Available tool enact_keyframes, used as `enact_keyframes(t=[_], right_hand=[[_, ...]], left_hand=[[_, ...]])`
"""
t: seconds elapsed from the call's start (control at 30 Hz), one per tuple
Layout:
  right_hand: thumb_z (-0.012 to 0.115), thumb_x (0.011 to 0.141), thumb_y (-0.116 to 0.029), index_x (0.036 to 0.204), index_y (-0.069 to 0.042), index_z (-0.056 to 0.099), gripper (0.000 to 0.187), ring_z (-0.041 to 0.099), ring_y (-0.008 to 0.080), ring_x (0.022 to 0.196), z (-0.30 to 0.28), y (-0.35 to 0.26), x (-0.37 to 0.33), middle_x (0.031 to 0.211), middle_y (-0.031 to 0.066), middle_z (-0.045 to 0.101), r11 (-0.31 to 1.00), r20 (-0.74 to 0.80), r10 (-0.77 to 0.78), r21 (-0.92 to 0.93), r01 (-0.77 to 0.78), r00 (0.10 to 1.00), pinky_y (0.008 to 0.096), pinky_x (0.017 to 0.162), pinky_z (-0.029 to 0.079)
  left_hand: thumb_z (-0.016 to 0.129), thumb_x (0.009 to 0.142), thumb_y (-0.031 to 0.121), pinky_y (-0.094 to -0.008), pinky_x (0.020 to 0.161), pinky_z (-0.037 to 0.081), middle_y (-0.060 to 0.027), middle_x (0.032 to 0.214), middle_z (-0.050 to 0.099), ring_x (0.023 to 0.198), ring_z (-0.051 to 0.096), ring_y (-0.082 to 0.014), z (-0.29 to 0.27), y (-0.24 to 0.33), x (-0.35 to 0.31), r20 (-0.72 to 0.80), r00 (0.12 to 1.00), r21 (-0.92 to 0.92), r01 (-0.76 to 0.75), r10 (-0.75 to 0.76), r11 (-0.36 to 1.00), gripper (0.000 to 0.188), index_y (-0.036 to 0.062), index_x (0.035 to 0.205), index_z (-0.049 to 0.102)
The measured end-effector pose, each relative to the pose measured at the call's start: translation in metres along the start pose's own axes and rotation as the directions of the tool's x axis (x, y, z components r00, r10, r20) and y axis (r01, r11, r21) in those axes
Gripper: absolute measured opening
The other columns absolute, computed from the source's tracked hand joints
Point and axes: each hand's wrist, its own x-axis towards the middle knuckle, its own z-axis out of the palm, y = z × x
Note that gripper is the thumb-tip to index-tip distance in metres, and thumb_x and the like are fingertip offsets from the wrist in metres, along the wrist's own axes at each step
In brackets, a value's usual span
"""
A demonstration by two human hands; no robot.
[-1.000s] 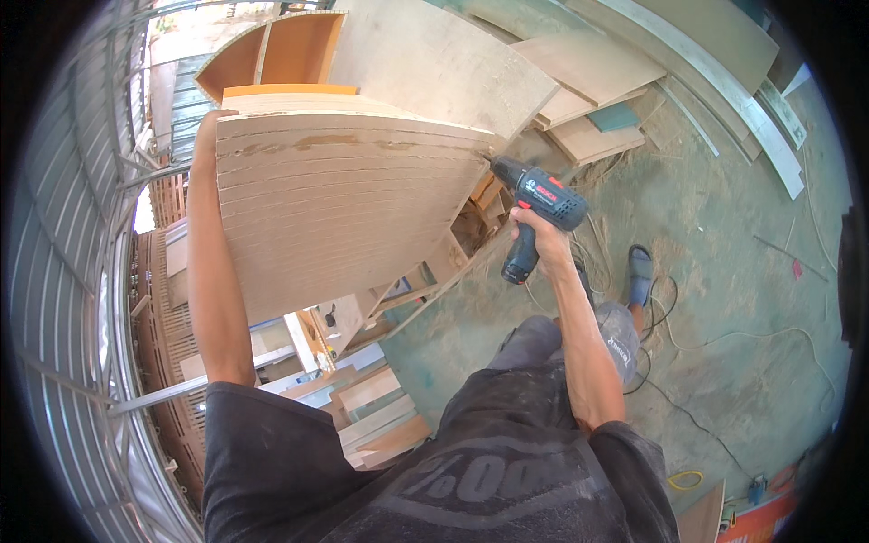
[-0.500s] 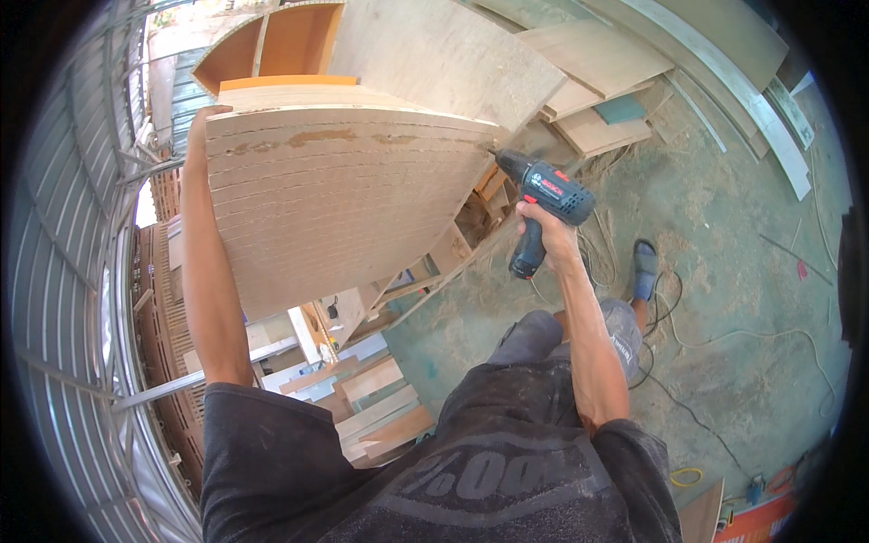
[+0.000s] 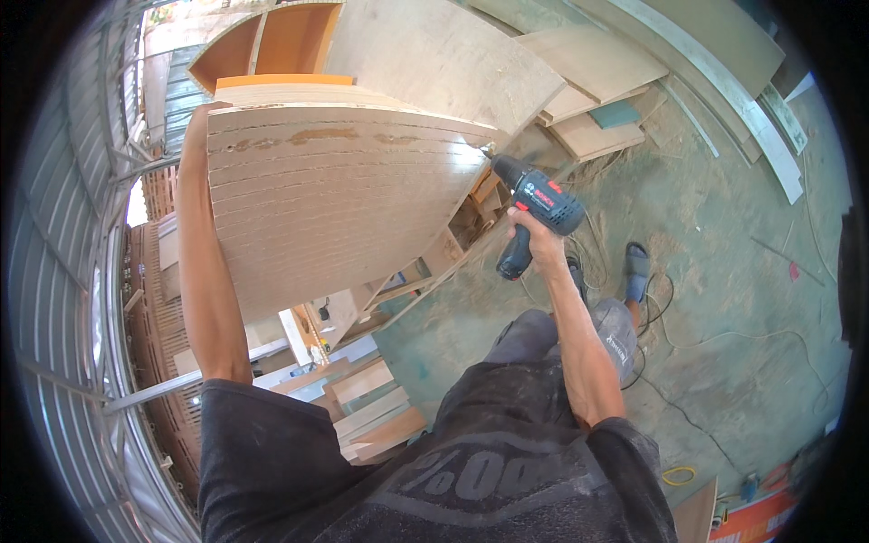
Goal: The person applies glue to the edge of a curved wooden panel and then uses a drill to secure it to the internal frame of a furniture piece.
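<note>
My right hand (image 3: pixel 539 237) is wrapped round the grip of a dark blue cordless drill (image 3: pixel 550 203). Its tip meets the right end of a grooved wooden panel (image 3: pixel 317 204), near the upper corner, and a bright light falls on the wood there. Rows of slits run across this panel, with brown smears along its upper part. At the panel's upper left corner, my left hand (image 3: pixel 206 112) grips the edge; most of its fingers are hidden behind the wood.
Behind the panel lie a large pale board (image 3: pixel 444 54) and an orange-lined curved cabinet (image 3: pixel 291 41). Stacked boards (image 3: pixel 593 63) stand at the far right. A cable (image 3: pixel 724 339) crosses the dusty green floor (image 3: pixel 715 262). Offcuts (image 3: pixel 376 398) lie lower left.
The light at the drill's tip has come on, brightening the panel's right end. My right hand and the drill have shifted slightly left and down. My left hand keeps its hold.
</note>
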Motion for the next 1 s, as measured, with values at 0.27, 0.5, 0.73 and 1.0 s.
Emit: enact_keyframes(t=[0.27,0.5,0.73,1.0], right_hand=[[0.075,0.084,-0.008,0.097,-0.005,0.066,0.016,0.062,0.0137,0.062,0.008,0.0,0.0,0.078,0.0029,0.065,0.996,-0.027,0.012,0.093,-0.01,1.0,0.0295,0.059,0.049],[0.076,0.084,-0.011,0.101,-0.005,0.064,0.022,0.063,0.0156,0.062,0.004,0.003,0.003,0.079,0.0038,0.064,0.995,-0.027,0.039,0.093,-0.036,0.999,0.0323,0.061,0.054],[0.075,0.084,-0.011,0.103,-0.004,0.064,0.023,0.063,0.0153,0.063,0.003,0.0,0.002,0.08,0.0053,0.066,0.996,0.005,0.043,0.083,-0.043,0.999,0.0313,0.061,0.054],[0.076,0.083,-0.011,0.098,-0.005,0.068,0.018,0.064,0.0139,0.063,0.001,-0.02,-0.008,0.082,0.005,0.069,0.996,-0.045,0.043,0.075,-0.039,0.998,0.0288,0.058,0.052]], left_hand=[[0.061,0.091,0.027,-0.0367,0.067,0.053,-0.0131,0.09,0.071,0.075,0.067,-0.0215,-0.006,0.001,0.002,0.012,0.995,-0.066,0.097,-0.096,0.993,0.033,-0.0014,0.105,0.07],[0.061,0.091,0.03,-0.0365,0.069,0.054,-0.0149,0.093,0.07,0.076,0.067,-0.0231,0.002,0.007,-0.004,-0.002,0.993,-0.112,0.116,-0.117,0.987,0.039,-0.002,0.111,0.068],[0.06,0.09,0.033,-0.038,0.069,0.055,-0.0163,0.095,0.069,0.077,0.067,-0.0247,0.011,0.009,-0.019,-0.112,0.99,-0.03,0.087,-0.09,0.996,0.042,-0.0023,0.111,0.067],[0.058,0.089,0.031,-0.0377,0.069,0.053,-0.0153,0.091,0.069,0.073,0.065,-0.0228,0.005,0.008,-0.016,-0.027,0.998,0.1,-0.051,0.053,0.994,0.038,-0.002,0.106,0.067]])
